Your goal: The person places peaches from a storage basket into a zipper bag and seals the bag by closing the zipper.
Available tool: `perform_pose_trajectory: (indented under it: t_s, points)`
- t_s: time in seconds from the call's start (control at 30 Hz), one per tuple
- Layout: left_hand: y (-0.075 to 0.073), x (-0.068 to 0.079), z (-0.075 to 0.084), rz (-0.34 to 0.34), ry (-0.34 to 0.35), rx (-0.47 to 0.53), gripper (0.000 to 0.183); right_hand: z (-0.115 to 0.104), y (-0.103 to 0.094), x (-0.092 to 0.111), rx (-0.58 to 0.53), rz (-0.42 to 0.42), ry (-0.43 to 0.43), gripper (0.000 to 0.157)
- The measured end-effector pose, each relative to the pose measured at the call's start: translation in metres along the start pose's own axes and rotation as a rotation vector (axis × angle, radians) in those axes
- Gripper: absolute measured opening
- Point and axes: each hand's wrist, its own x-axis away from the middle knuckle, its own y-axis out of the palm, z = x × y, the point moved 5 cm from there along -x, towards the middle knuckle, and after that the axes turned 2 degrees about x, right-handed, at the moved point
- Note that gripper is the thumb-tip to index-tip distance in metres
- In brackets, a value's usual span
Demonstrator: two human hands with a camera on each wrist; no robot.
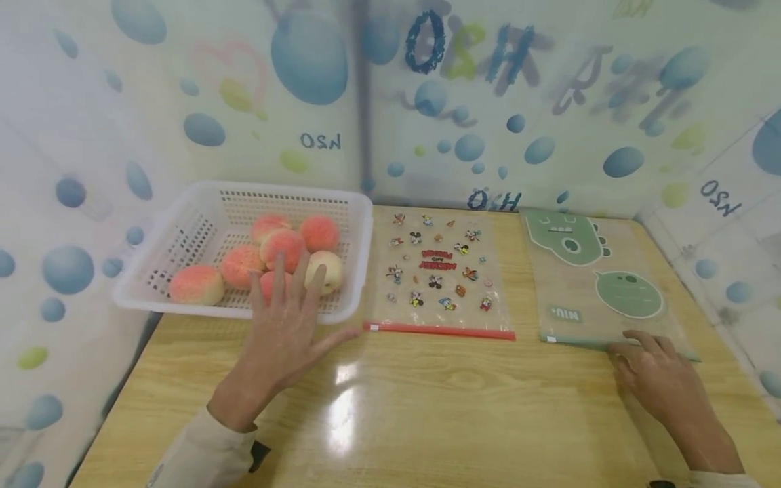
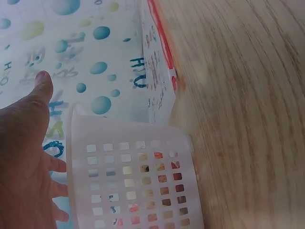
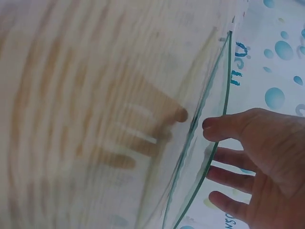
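My left hand (image 1: pixel 283 335) is held with fingers spread over the near rim of a white plastic basket (image 1: pixel 360 271). Several red-and-yellow peaches (image 1: pixel 197 285) lie inside, along with a paler peach (image 1: pixel 332 272); the fingers overlap some of them in the head view. In the left wrist view the basket's slotted wall (image 2: pixel 133 167) is beside the fingers. My right hand (image 1: pixel 662 376) is at the green zip edge of a clear zip bag (image 1: pixel 579 285) with green cartoon prints. Its thumb overlaps the green strip (image 3: pixel 228 95) in the right wrist view, fingers loosely extended and apart from the thumb.
Between the basket and the green bag lies another clear zip bag (image 1: pixel 439 271) with small cartoon figures and a red zip. All rest on a wood-grain table (image 1: pixel 464 413). Bubble-patterned sheeting (image 1: pixel 415 149) stands behind and at both sides.
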Motion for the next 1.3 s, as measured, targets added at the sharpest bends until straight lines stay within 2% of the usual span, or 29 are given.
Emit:
perform_pose_trajectory:
  t_s: [0.27, 0.4, 0.5, 0.57, 0.73, 0.93, 1.1, 1.2, 1.3]
  points:
    - [0.003, -0.006, 0.005, -0.002, 0.009, 0.051, 0.11, -0.001, -0.008, 0.004, 0.033, 0.183, -0.087, 0.03]
    - [0.004, -0.009, 0.007, 0.025, 0.011, 0.066, 0.108, -0.004, -0.012, 0.002, 0.05, 0.253, -0.118, 0.027]
    - [0.004, -0.012, 0.01, 0.061, 0.032, 0.067, 0.107, -0.008, -0.018, 0.0, 0.051, 0.323, -0.136, 0.047]
    - [0.005, -0.014, 0.011, 0.072, 0.05, 0.07, 0.106, -0.012, -0.022, -0.004, 0.043, 0.373, -0.148, 0.055]
    - [0.005, -0.021, 0.013, 0.073, 0.067, 0.058, 0.105, -0.022, -0.033, -0.011, 0.032, 0.516, -0.19, 0.044]
    - [0.006, -0.024, 0.015, -0.007, 0.049, 0.06, 0.097, -0.04, -0.046, -0.019, 0.081, 0.64, -0.231, 0.035]
    - [0.01, -0.024, 0.02, -0.05, 0.072, 0.053, 0.097, -0.058, -0.054, -0.026, 0.149, 0.74, -0.286, 0.027]
    - [0.009, -0.023, 0.023, -0.017, 0.099, 0.046, 0.1, -0.067, -0.059, -0.029, 0.122, 0.781, -0.31, 0.026]
    - [0.008, -0.022, 0.025, 0.031, 0.125, 0.034, 0.096, -0.075, -0.062, -0.036, 0.086, 0.784, -0.336, 0.027]
